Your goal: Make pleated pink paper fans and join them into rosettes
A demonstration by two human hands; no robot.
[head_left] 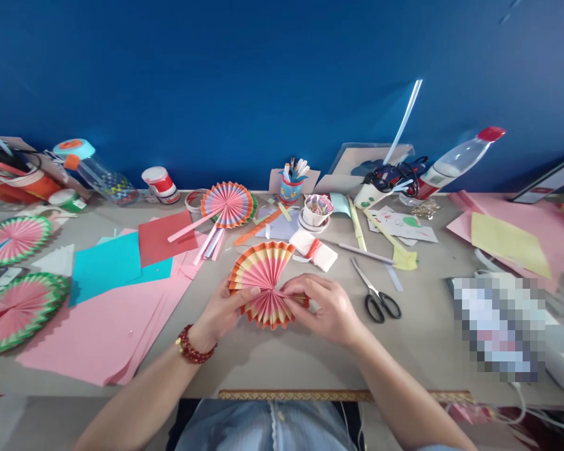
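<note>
one pleated paper fan (266,272), orange, yellow and pink, is between my hands over the middle of the desk (282,363). my left hand (223,312) grips its left side; my right hand (326,307) pinches it near the centre. a white bundle (326,255) with a red tie lies right behind it, and one pair of scissors (372,289) sits near my right hand. leftward i see pink sheets (98,332), one red sheet (164,237) and two green-edged fans (23,310). farther back, one red-and-white tub (160,185) and one red-capped bottle (458,160) carry labels i can't read.
</note>
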